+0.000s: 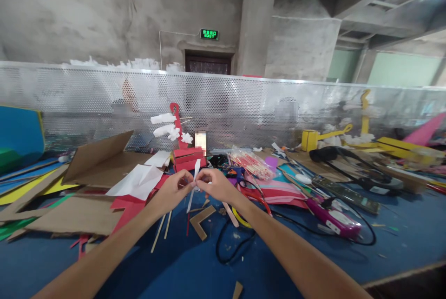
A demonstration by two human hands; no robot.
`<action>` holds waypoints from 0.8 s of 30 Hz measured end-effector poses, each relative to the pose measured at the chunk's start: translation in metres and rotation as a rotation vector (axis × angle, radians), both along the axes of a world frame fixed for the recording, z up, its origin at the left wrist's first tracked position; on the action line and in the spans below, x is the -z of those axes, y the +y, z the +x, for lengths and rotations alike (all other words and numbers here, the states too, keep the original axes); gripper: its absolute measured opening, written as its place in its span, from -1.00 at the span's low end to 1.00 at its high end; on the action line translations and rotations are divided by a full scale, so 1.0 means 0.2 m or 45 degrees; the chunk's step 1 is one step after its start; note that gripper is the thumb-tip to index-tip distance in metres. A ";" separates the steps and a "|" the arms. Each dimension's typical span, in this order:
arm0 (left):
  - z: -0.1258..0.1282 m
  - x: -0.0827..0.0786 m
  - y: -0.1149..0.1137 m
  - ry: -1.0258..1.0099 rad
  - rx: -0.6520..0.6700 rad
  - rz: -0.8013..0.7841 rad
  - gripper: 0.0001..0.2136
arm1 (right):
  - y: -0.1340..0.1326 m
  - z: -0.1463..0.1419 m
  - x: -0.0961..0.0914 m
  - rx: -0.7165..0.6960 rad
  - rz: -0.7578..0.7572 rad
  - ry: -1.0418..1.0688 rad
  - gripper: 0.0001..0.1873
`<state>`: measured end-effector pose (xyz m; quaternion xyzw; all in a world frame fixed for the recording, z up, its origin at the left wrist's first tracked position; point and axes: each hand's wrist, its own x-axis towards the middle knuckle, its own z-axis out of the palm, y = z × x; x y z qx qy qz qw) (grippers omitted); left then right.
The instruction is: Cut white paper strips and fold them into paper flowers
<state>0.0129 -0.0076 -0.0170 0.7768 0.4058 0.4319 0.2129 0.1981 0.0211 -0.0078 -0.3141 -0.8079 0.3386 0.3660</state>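
My left hand (pixel 173 189) and my right hand (pixel 215 184) meet above the blue table (pixel 195 266), fingers pinched together on a narrow strip of white paper (pixel 193 185) that sticks up between them and hangs down below. Behind the hands stands a red paper model (pixel 182 150) with white paper tufts on sticks. A sheet of white paper (pixel 139 180) lies on red paper just left of my left hand.
Cardboard sheets (pixel 101 159) and coloured boards lie at the left. A bag of sticks (pixel 251 163), red scissors (pixel 252 194), a purple glue gun (pixel 334 220) with black cable, and yellow paper shapes (pixel 313 138) lie at the right. A perforated metal screen (pixel 244 103) backs the table.
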 end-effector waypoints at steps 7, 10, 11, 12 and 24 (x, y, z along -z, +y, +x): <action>-0.01 0.00 0.01 -0.009 0.021 0.000 -0.78 | 0.00 0.00 0.00 0.000 0.032 -0.005 -0.89; -0.01 0.01 0.01 -0.023 0.034 -0.016 -0.80 | -0.01 0.00 0.00 0.005 0.014 0.000 -0.88; -0.01 0.01 0.02 -0.029 0.033 -0.020 -0.81 | -0.01 -0.01 0.00 0.005 0.011 0.002 -0.87; -0.01 0.01 0.02 -0.035 0.035 -0.024 -0.81 | -0.01 -0.01 0.00 0.006 0.011 0.000 -0.86; -0.01 0.00 0.00 -0.003 0.029 -0.035 -0.80 | -0.01 0.00 0.01 0.006 0.058 -0.038 -0.85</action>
